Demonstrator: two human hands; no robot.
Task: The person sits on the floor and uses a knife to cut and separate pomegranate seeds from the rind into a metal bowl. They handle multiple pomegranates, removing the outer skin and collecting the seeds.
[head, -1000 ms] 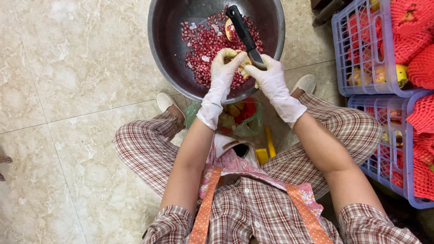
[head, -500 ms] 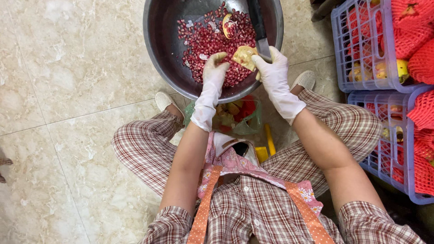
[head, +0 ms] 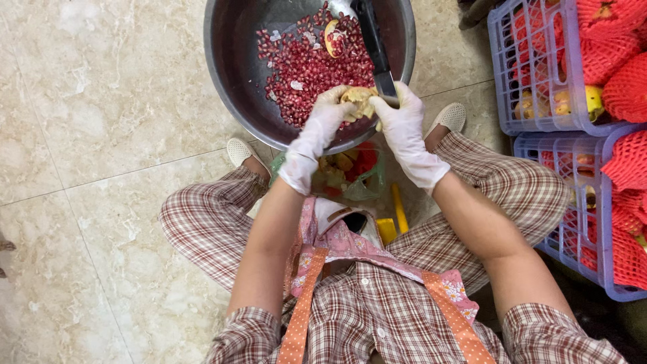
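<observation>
Clearly both gloved hands are closed on the pomegranate piece (head: 359,101) over the steel bowl (head: 232,81), left hand (head: 325,120) cupping it, right hand (head: 403,121) also pinching a knife (head: 374,47); best keep it low so seeds (head: 310,74) fall inside.

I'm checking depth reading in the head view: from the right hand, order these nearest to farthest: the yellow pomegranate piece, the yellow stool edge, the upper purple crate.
1. Yellow pomegranate piece: touching the right hand, over the metal bowl.
2. Yellow stool edge: below, between the knees.
3. Upper purple crate: far right.
</observation>
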